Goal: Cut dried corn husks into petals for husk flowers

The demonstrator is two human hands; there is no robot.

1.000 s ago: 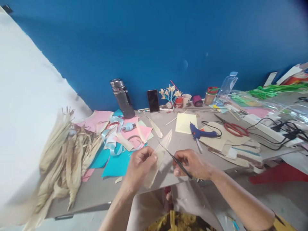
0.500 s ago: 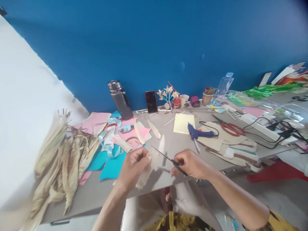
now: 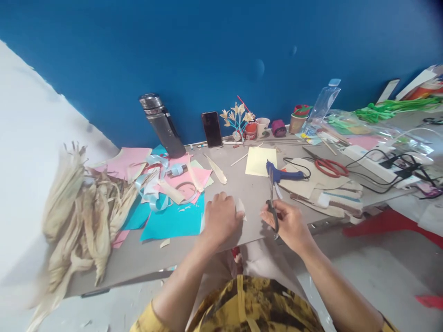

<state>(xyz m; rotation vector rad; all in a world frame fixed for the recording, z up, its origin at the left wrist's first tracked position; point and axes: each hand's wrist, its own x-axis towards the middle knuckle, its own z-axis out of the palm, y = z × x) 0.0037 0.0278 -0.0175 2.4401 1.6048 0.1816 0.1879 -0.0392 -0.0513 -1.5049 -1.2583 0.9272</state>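
Observation:
My left hand (image 3: 223, 221) is over the table's front edge with its back turned up and its fingers curled. A small pale piece of corn husk (image 3: 241, 208) sticks out at its thumb side; the rest is hidden by the hand. My right hand (image 3: 290, 227) is closed around the dark handles of a pair of scissors (image 3: 272, 210). Their blades point up and away, toward the blue glue gun (image 3: 287, 174). Beyond my left hand lies a loose husk strip (image 3: 216, 169).
Dried corn husks (image 3: 93, 230) are heaped at the left beside blue paper (image 3: 173, 221). A thermos (image 3: 162, 127), a phone (image 3: 212, 129) and husk flowers (image 3: 238, 117) stand along the wall. Red-handled scissors (image 3: 330, 167), a glove (image 3: 339, 196) and a power strip (image 3: 372, 166) lie right.
My left hand has moved right and up, turning over with the husk. The scissors have swung from pointing left to pointing away, apart from the husk. The view has tipped slightly downward.

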